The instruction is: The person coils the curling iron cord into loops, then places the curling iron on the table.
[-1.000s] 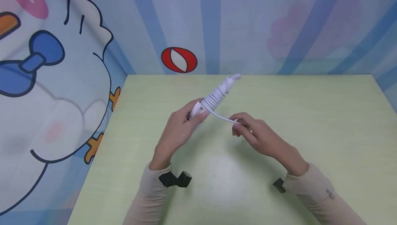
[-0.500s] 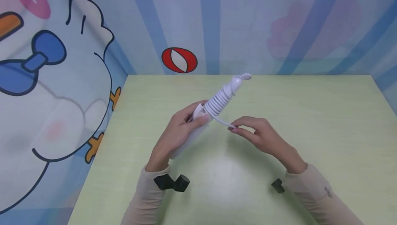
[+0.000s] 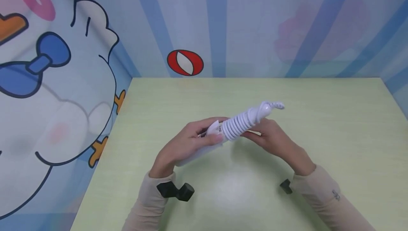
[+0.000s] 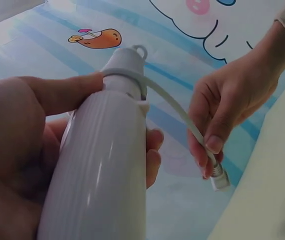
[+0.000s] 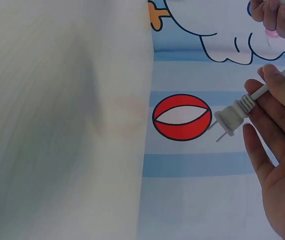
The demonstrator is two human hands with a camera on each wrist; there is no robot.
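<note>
My left hand (image 3: 188, 140) grips a white handheld appliance (image 4: 97, 165) with a long, smooth, faintly ribbed body; its exact kind does not show. A white power cord (image 3: 237, 126) is wound in several tight turns round its narrower end, which points up and right. In the left wrist view, a small hanging loop (image 4: 141, 51) tops that end. My right hand (image 3: 275, 137) is just beyond the coils, partly hidden behind them, and pinches the cord's free stretch. Close past those fingertips hangs the two-pin plug (image 5: 231, 117), its prongs bare in the right wrist view.
Both hands are above a pale yellow-green table (image 3: 334, 117). A blue striped backdrop (image 3: 248, 26) rises at its far edge, and a cartoon-printed panel (image 3: 63, 125) borders its left side. Each sleeve carries a black wrist mount (image 3: 185, 192).
The appliance has tipped lower and its wound end has swung right, towards my right hand. The free cord between coils and fingers has passed out of sight behind the appliance in the head view.
</note>
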